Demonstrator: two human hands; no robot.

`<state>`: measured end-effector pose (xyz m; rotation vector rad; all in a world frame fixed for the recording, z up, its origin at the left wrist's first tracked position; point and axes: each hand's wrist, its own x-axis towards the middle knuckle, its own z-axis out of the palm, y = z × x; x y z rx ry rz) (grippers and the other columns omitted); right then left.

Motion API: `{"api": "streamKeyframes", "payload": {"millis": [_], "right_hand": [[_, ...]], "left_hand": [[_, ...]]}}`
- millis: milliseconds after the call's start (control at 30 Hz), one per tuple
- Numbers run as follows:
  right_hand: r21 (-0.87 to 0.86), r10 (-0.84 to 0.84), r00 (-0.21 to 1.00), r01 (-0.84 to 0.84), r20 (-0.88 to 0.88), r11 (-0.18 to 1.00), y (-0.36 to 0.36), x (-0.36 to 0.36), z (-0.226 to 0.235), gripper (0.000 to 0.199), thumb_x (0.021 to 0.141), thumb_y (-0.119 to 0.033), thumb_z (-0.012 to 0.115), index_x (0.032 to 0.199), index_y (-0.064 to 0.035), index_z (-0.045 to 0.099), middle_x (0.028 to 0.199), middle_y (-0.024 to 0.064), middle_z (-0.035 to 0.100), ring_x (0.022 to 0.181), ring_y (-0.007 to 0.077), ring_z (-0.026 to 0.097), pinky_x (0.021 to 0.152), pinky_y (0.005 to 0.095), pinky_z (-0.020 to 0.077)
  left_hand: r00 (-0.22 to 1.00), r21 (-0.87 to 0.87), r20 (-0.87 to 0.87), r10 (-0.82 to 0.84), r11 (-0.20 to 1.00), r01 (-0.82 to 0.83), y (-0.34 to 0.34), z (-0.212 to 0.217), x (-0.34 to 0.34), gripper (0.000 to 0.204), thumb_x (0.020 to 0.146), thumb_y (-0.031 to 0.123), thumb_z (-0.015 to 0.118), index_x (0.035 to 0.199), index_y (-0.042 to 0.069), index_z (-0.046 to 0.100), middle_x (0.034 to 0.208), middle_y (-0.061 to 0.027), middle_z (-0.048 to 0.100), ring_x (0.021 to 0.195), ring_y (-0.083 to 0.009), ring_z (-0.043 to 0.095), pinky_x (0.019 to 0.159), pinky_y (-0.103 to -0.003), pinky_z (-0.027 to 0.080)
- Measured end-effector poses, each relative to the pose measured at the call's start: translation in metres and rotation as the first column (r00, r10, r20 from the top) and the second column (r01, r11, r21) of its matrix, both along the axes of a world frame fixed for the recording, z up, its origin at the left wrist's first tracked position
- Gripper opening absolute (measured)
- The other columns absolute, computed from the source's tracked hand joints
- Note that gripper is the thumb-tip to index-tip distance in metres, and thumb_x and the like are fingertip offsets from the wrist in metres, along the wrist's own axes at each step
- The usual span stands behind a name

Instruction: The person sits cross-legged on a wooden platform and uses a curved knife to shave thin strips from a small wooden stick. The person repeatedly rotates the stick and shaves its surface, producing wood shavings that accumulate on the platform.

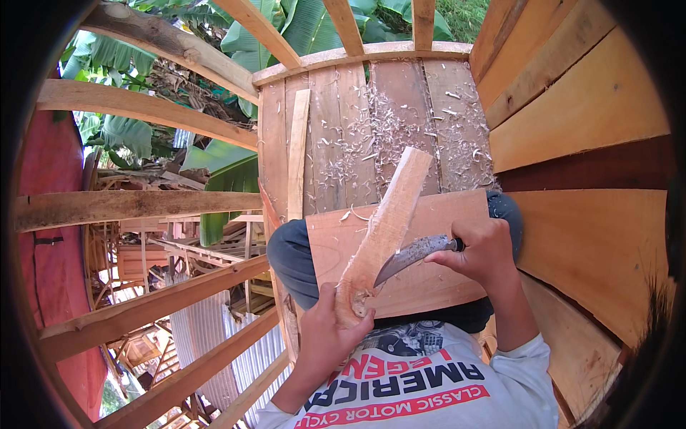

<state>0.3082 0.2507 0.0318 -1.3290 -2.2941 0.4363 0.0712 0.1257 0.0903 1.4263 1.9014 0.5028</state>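
Observation:
A bent, pale piece of wood (386, 222) slants across a flat wooden board (457, 211) that lies on my lap. My left hand (333, 323) is closed around its lower, near end, thumb beside a knotty, rough patch. In my right hand (480, 247) is the dark handle of a curved knife (418, 252), its grip mostly hidden by my fingers. The worn grey blade reaches left to the wood's right edge, close to the bend, and appears to touch it. A few curled shavings (351, 214) rest on the board by the wood's left side.
Wood shavings (400, 132) litter the plank floor (275, 136) ahead. A narrow wooden strip (298, 154) lies there at the left. Slatted railing (143, 207) bounds the left side, with banana leaves and corrugated sheets beyond. A plank wall (586, 114) stands close on the right.

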Motion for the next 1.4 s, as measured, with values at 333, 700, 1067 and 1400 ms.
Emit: {"api": "streamKeyframes", "payload": {"millis": [333, 700, 1067, 1400], "right_hand": [[-0.247, -0.603, 0.795, 0.573, -0.060, 0.781, 0.041, 0.043, -0.001, 0.057, 0.075, -0.055, 0.071, 0.060, -0.0021, 0.057, 0.050, 0.0150, 0.049, 0.050, 0.0338, 0.056, 0.048, 0.0405, 0.0419], [-0.179, -0.043, 0.999, 0.037, -0.031, 0.983, -0.027, -0.025, 0.006, 0.059, 0.066, -0.062, 0.073, 0.056, -0.0056, 0.058, 0.048, 0.0109, 0.052, 0.047, 0.0294, 0.057, 0.045, 0.0361, 0.0426], [-0.052, -0.134, 0.988, 0.138, 0.073, 0.989, -0.013, -0.018, 0.000, 0.061, 0.063, -0.066, 0.072, 0.056, -0.0067, 0.058, 0.047, 0.0095, 0.050, 0.046, 0.0285, 0.057, 0.044, 0.0348, 0.0419], [-0.344, -0.503, 0.856, 0.441, -0.114, 0.829, 0.025, 0.032, 0.010, 0.061, 0.083, -0.054, 0.063, 0.063, 0.0028, 0.056, 0.049, 0.0157, 0.046, 0.045, 0.0300, 0.044, 0.048, 0.0365, 0.0376]], "left_hand": [[0.993, -0.206, 0.010, -0.116, 0.972, 0.116, -0.030, -0.003, 0.006, 0.048, 0.073, 0.026, 0.076, 0.102, 0.002, 0.047, 0.076, -0.0215, 0.064, 0.071, -0.0397, 0.065, 0.059, -0.043, 0.050], [0.989, -0.022, -0.108, 0.099, 0.995, -0.102, 0.005, 0.006, -0.008, 0.048, 0.070, 0.016, 0.080, 0.104, 0.002, 0.050, 0.088, -0.0169, 0.066, 0.081, -0.0245, 0.068, 0.069, -0.032, 0.051], [0.991, 0.041, -0.132, 0.023, 0.999, -0.018, -0.003, -0.001, -0.009, 0.046, 0.071, 0.019, 0.078, 0.103, 0.002, 0.050, 0.080, -0.0185, 0.064, 0.073, -0.0348, 0.067, 0.064, -0.038, 0.051], [0.992, -0.097, -0.094, 0.079, 0.991, -0.088, -0.026, -0.005, -0.020, 0.047, 0.072, 0.026, 0.076, 0.105, 0.004, 0.050, 0.082, -0.0187, 0.064, 0.075, -0.0374, 0.065, 0.062, -0.042, 0.051]]}}
